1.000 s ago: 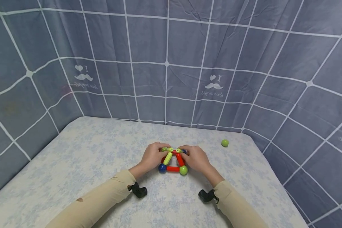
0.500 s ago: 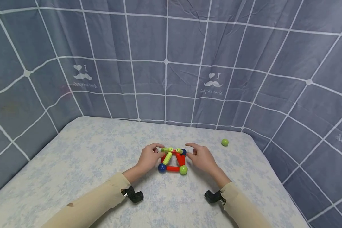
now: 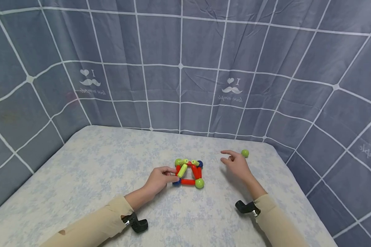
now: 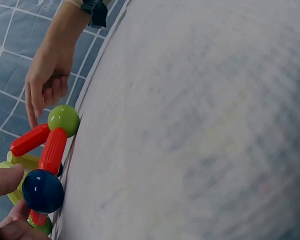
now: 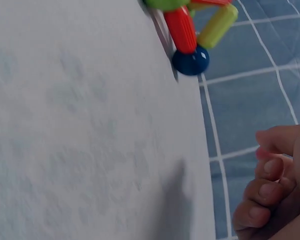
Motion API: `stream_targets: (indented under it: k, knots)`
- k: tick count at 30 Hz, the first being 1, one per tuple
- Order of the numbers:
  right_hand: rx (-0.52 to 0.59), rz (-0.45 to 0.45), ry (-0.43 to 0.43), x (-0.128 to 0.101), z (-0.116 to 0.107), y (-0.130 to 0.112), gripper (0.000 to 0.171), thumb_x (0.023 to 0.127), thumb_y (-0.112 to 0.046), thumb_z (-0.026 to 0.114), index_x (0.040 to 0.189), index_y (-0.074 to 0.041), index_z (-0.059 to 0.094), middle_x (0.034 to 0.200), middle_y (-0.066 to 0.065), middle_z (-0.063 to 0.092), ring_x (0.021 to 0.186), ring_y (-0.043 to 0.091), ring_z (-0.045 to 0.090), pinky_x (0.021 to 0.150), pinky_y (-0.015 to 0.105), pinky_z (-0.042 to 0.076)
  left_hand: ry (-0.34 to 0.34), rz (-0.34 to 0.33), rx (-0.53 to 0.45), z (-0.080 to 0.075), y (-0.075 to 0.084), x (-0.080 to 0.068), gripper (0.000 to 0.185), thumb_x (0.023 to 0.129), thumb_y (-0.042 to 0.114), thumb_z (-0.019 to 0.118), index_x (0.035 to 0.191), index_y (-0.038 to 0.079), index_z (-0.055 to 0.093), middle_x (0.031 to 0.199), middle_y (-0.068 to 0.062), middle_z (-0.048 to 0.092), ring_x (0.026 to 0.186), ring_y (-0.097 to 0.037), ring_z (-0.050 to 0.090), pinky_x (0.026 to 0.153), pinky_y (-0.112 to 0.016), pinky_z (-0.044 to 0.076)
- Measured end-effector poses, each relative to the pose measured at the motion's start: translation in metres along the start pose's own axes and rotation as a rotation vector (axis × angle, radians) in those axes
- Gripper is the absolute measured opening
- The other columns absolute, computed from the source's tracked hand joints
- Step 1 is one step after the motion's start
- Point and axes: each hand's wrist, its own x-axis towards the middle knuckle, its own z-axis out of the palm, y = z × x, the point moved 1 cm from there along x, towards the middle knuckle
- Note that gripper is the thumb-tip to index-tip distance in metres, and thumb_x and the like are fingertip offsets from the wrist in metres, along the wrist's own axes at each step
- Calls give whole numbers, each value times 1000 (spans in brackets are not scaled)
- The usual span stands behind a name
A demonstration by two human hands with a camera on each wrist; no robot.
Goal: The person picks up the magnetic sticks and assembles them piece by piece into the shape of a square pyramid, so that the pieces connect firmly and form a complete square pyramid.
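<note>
A small frame of magnetic building sticks and balls stands on the table, with a red stick (image 3: 188, 182) along its front. My left hand (image 3: 157, 180) holds the frame's front left corner, thumb at the dark blue ball (image 4: 42, 191) and fingers beside the left side. A green ball (image 3: 199, 183) forms the front right corner; another green ball (image 3: 178, 162) and a blue ball (image 3: 200, 164) sit at the back. Yellow-green sticks (image 3: 182, 170) and red ones lean inward and up. Off to the right, my right hand (image 3: 238, 164) holds nothing, thumb and index finger apart, beside a loose green ball (image 3: 245, 153).
The table (image 3: 111, 154) has a pale cloth with a blue floral pattern. A blue-grey curtain (image 3: 160, 85) with white grid lines hangs behind and along both sides. Black wrist cameras (image 3: 139, 225) sit at both cuffs.
My right hand has left the frame and moved right to the loose green ball. My left hand has slid from the back left corner to the front left one.
</note>
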Motion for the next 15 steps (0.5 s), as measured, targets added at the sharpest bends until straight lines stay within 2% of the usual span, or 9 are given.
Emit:
stream_targets:
  k: [7, 15]
  knots:
    - [94, 113, 32, 14, -24, 23, 40, 100, -21, 63, 137, -6, 61, 57, -8, 30, 48, 10, 26, 49, 28, 31, 19, 25, 76, 2, 3, 0, 17, 79, 15, 85, 93, 10, 78, 72, -1, 56, 61, -15, 41, 57, -27, 34]
    - [287, 259, 100, 26, -46, 41, 49, 100, -27, 63, 144, -10, 55, 52, -13, 35, 43, 8, 27, 46, 27, 31, 36, 33, 78, 7, 4, -1, 16, 79, 14, 84, 93, 10, 79, 69, 0, 54, 65, -15, 43, 59, -27, 35]
